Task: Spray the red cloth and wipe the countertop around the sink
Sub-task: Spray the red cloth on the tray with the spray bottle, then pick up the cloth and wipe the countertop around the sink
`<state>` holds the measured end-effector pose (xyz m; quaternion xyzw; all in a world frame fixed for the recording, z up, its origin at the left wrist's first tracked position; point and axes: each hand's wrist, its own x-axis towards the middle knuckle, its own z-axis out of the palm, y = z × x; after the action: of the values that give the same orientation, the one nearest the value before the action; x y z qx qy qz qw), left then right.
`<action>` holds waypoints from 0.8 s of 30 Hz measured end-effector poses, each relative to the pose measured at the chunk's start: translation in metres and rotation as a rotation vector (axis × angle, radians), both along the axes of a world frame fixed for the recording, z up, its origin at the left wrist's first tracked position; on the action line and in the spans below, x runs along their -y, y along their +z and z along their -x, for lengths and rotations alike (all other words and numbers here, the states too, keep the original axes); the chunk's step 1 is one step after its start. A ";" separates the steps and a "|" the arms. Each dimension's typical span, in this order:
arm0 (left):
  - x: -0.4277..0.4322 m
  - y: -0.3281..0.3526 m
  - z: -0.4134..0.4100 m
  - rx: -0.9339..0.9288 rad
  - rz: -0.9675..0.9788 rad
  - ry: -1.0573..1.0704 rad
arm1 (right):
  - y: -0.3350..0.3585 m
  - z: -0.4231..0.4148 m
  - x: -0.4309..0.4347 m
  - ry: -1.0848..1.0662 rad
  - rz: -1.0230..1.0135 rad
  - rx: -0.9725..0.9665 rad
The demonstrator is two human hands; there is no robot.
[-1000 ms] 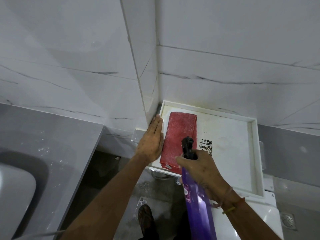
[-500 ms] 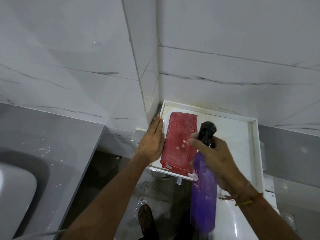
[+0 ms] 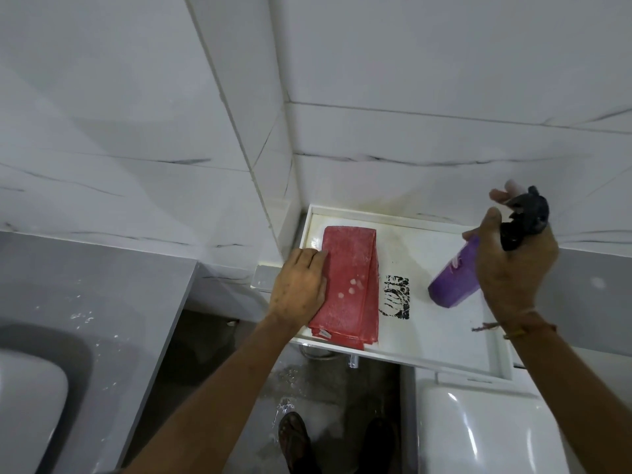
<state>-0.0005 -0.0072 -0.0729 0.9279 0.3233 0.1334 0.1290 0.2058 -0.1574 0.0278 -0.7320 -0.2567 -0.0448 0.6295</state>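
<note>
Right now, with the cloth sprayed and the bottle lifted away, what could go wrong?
The purple spray bottle hangs tilted in the right hand over the white tray; it could drip or slip. The left hand holds only the edge of the red cloth, whose near end overhangs the tray's front, so it might slide off.

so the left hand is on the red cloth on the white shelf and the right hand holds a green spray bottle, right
Not quite. The head view shows the spray bottle in the right hand is purple, not green. The rest holds: the left hand rests on the red cloth on the white shelf.
</note>
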 end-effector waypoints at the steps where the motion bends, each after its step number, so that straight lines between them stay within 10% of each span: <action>1: 0.001 0.002 -0.004 -0.011 0.065 0.042 | -0.005 -0.003 0.001 -0.002 0.000 0.025; 17: -0.024 0.028 -0.072 0.016 0.866 0.519 | -0.043 -0.008 0.023 0.020 0.133 -0.050; 24: -0.024 0.055 -0.054 0.214 1.075 0.283 | -0.047 0.041 0.066 -0.123 0.190 -0.148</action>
<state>0.0539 0.0171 -0.0182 0.6606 0.4523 0.0593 0.5962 0.1647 -0.2236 -0.0188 -0.8039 -0.1672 -0.0048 0.5708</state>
